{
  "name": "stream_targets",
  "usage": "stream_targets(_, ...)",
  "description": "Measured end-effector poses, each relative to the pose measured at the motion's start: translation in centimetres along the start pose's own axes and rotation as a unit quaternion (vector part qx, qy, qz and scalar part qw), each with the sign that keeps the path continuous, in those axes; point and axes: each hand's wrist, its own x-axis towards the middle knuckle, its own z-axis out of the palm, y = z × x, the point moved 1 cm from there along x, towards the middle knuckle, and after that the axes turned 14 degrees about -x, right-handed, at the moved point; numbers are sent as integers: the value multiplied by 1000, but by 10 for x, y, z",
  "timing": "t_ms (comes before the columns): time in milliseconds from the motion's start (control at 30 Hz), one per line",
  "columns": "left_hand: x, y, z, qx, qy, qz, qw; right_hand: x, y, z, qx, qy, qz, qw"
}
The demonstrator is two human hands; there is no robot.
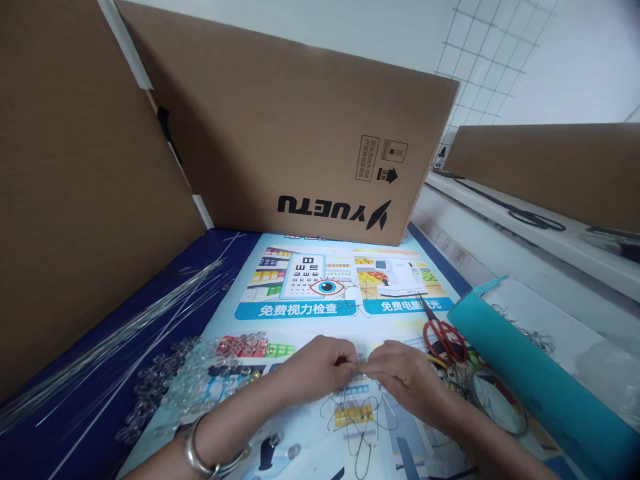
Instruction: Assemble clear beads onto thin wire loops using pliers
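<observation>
My left hand (320, 367) and my right hand (405, 373) meet fingertip to fingertip above the printed sheet, each closed in a pinch. Thin bent wire (367, 437) hangs in several loops below the fingers. The exact spot where the fingertips grip it is too small to make out. To the left of my left hand lies a spread of clear round beads (193, 387). Red-handled scissors (453, 341) rest beyond my right hand, with a roll of clear tape (500, 403) nearer to me.
Long straight wires (145, 333) lie on the blue surface at left. Cardboard panels (280, 133) stand upright at the left and back. A teal trough-like piece (540, 360) runs along the right side, with small wire pieces (533, 337) behind it.
</observation>
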Motion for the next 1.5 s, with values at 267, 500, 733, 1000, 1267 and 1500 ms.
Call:
stream_targets(267, 2, 1, 4, 38, -2, 2, 999, -3, 6, 12, -14, -2, 15, 1000)
stream_targets(500, 2, -2, 6, 78, 16, 25, 996, -2, 8, 12, -23, 15, -15, 1000)
stream_targets(733, 4, -11, 9, 112, 26, 23, 993, 0, 8, 13, -40, 30, -34, 998)
stream_targets(1000, 5, -9, 8, 58, 3, 69, 996, -2, 12, 13, -29, 39, 45, 998)
stream_targets(1267, 5, -6, 1, 65, -5, 82, 994, -3, 15, 11, -32, 30, 46, 998)
stream_targets(1500, 5, -13, 5, 145, -5, 57, 988, -2, 11, 8, -170, -35, -12, 985)
